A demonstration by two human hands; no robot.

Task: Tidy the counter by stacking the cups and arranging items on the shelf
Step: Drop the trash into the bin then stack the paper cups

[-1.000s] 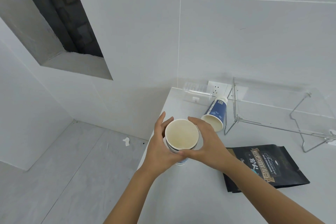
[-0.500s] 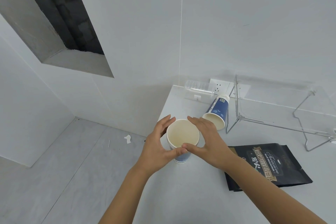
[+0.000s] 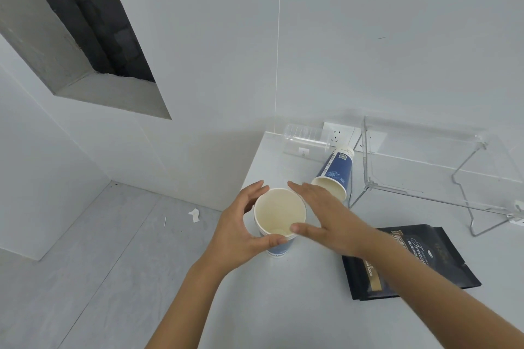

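Observation:
An upright blue-and-white paper cup [image 3: 279,214], apparently one cup nested inside another, stands on the white counter [image 3: 283,306] near its left edge. My left hand [image 3: 241,232] curls around its left side, thumb against the near wall and fingers lifted off. On the cup's right, my right hand [image 3: 326,218] has its thumb at the rim and its fingers stretched out flat behind. A second blue paper cup [image 3: 334,176] lies on its side just beyond my right hand, mouth toward me. The clear acrylic shelf [image 3: 425,193] stands at the back right.
A clear plastic cup [image 3: 306,140] lies on its side against the back wall by a socket [image 3: 338,134]. A black coffee pouch [image 3: 419,261] lies flat under my right forearm. The counter's left edge drops to a grey floor [image 3: 85,263].
The cup has come down from my hands to stand on the counter. Both hands have loosened, their fingers spreading away from its sides.

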